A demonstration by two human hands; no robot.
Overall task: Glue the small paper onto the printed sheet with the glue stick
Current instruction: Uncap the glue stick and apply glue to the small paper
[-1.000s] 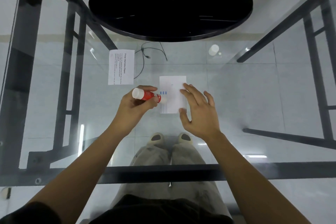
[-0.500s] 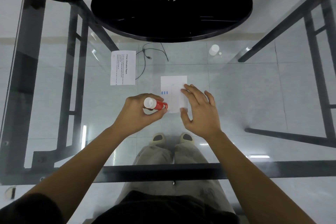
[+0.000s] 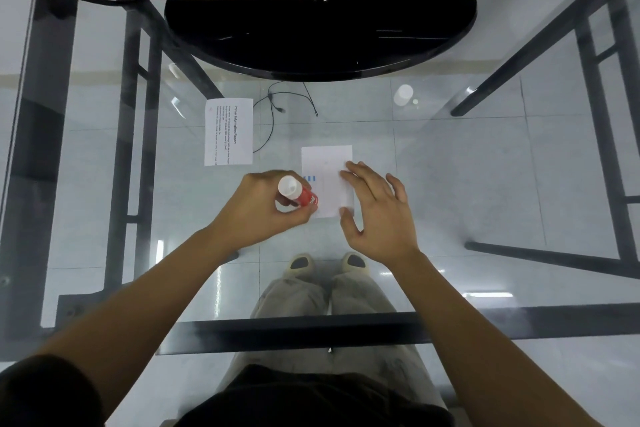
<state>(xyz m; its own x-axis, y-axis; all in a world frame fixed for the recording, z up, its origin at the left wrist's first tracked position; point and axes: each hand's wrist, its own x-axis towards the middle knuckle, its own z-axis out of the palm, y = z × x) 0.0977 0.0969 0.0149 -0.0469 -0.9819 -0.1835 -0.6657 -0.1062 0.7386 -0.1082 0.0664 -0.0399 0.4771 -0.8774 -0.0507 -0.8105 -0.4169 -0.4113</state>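
A small white paper with faint blue marks lies flat on the glass table, in the middle. My left hand is shut on a red glue stick, white end up, its tip at the paper's lower left corner. My right hand rests with fingers spread on the paper's right edge and lower right corner, pinning it down. The printed sheet, headed "Printer Information Report", lies apart to the left and farther from me.
A black monitor base stands at the back of the glass table. A small white cap sits at the back right. Black cables run beside the printed sheet. Dark frame bars show beneath the glass.
My left hand has slid the glue stick toward me along the paper's left side, from the middle to the lower corner, tilting it more upright. My right hand has stayed on the paper.
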